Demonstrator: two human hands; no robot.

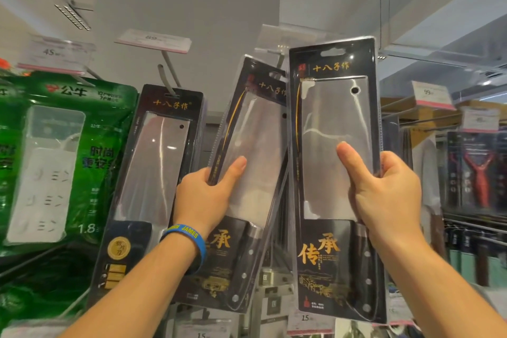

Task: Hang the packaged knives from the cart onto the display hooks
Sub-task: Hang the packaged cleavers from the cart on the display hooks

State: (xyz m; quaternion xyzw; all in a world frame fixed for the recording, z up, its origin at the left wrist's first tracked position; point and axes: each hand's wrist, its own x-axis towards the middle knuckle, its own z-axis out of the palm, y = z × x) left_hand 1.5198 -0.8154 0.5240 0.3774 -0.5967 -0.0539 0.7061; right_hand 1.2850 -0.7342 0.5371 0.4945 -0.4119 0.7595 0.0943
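Two black blister-packed cleavers are held up in front of the display. My right hand point(384, 189) grips the nearer packaged knife point(337, 107) upright by its right edge, thumb on the clear blister. Its hang slot sits just right of a display hook point(279, 59) under a clear price tag. My left hand point(208, 195), with a blue wristband, holds a second packaged knife point(258, 129), tilted, with its top at that same hook; more packs hang behind it. A third packaged knife point(156, 162) hangs from the neighbouring hook point(167, 79) to the left.
Green power-strip packs point(55, 145) hang at the far left. Price tags point(153, 40) stick out above the hooks. Other hooks with kitchen tools point(477, 170) and price labels fill the right side. Lower shelves with small packs lie below the knives.
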